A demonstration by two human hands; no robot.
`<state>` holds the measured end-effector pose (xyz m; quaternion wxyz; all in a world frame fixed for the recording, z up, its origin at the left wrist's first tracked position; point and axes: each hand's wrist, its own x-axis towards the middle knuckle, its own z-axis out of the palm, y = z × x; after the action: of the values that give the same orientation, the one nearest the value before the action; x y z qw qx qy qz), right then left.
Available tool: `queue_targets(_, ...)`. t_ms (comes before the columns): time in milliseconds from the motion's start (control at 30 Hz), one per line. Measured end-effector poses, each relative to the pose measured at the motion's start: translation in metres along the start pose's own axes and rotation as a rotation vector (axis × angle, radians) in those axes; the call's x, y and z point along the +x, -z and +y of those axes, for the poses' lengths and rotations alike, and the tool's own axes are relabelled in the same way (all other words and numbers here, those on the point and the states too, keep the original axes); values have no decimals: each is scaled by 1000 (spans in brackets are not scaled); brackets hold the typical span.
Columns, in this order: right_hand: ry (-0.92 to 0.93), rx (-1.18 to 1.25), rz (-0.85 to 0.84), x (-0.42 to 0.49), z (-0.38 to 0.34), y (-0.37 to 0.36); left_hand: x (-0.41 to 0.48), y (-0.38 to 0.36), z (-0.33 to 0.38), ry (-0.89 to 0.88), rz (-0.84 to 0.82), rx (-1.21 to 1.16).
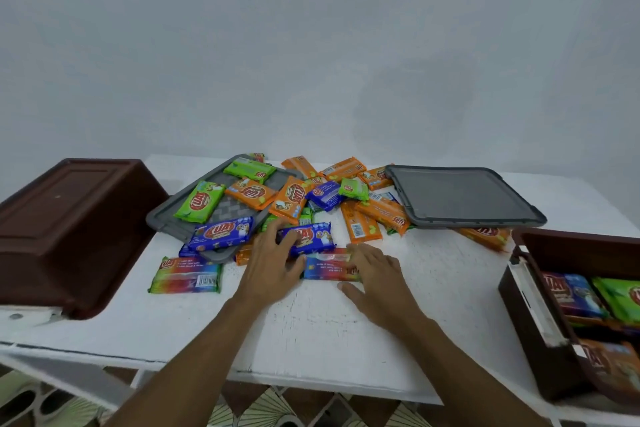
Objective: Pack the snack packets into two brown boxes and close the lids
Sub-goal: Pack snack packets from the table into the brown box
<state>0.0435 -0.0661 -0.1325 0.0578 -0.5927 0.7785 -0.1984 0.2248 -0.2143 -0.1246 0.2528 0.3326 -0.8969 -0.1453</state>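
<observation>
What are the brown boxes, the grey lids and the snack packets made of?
Brown boxes: probably hard plastic; smooth moulded panels, rounded corners, dull sheen. Grey lids: likely plastic too, matte, with moulded rims. Snack packets, like the rainbow packet: thin shiny plastic film, it seems; glossy print with light glints.

There is only one view, from a camera worn on the person's head. It looks forward and down over the white tabletop (311, 322), and its wide angle bends the edges. The plain wall (311, 45) fills the upper half. The camera is near: both forearms enter from the bottom edge, and the left hand (270, 260) and right hand (375, 276) meet near the centre at a rainbow packet (329, 266). The frame sides cut the left brown box (69, 225) and the right brown box (540, 329).
</observation>
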Motion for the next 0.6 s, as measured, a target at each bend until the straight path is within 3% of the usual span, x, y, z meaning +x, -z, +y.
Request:
queue_targets(133, 5, 75, 32, -14, 13, 11, -1, 0, 2, 54, 13, -92)
queue_targets(400, -315, 500, 198, -14, 14, 29, -3, 2, 1, 121, -38, -184)
queue_targets(500, -410, 489, 178, -10, 16, 29, -4, 3, 0, 102, -49, -199)
queue_targets(600, -454, 442, 56, -2, 13, 35, -1, 7, 1, 133, -118, -161)
